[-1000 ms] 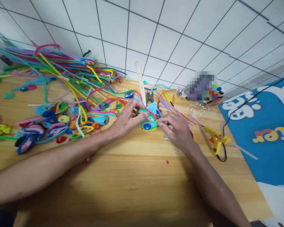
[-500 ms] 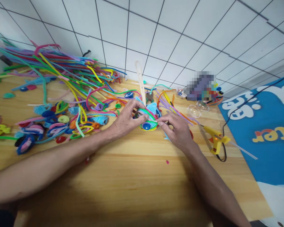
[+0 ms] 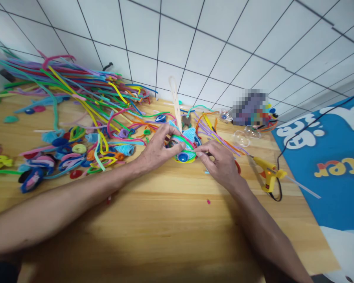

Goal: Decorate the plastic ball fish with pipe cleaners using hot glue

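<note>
My left hand grips the left side of a colourful pipe-cleaner craft, thumb on top and fingers behind it. The craft has a round blue spot at its front, green and yellow bands, and a light-blue pointed piece at its back. My right hand pinches the right end of a green pipe cleaner that lies across the craft; the fingertips hide that end. A pale looped strip rises behind my left fingers.
Heaped pipe cleaners and coiled pieces cover the left side. On the right lies a yellow glue gun with a black cord, beside a blue printed mat. Clear domes stand near the tiled wall.
Both hands stay at nearly the same place. My right fingertips have shifted very slightly along the green pipe cleaner, and a pale bit beside them shows less.
</note>
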A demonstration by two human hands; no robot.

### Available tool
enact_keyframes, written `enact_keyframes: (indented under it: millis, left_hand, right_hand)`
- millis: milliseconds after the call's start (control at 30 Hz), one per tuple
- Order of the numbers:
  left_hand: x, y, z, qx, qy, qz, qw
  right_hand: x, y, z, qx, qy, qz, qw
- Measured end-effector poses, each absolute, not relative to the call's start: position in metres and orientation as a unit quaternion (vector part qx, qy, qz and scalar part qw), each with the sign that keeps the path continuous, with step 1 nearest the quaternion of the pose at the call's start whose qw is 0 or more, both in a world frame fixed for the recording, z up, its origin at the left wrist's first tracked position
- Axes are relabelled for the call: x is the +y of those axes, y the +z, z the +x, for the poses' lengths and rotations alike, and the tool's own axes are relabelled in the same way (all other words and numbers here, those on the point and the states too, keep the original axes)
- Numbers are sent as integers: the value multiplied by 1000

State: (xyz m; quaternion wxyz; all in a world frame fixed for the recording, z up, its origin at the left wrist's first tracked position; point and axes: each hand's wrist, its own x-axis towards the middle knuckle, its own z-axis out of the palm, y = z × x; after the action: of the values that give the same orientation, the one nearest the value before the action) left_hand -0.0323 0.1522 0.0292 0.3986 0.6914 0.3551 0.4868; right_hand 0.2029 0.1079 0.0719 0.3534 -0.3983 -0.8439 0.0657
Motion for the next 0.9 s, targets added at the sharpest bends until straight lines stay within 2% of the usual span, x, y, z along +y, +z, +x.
enact_keyframes:
  millis: [300,733,900]
  left_hand:
    - [151,29,-31,359,490,699,377]
    - [144,34,-28,352,480,748,294]
    - [147,33,-28,348,488,744,294]
  right_hand:
    - [103,74,200,-816,85,-439,366]
    - [100,73,190,-857,-77,-394,322]
    - [102,69,192,-845,-81,-416,327]
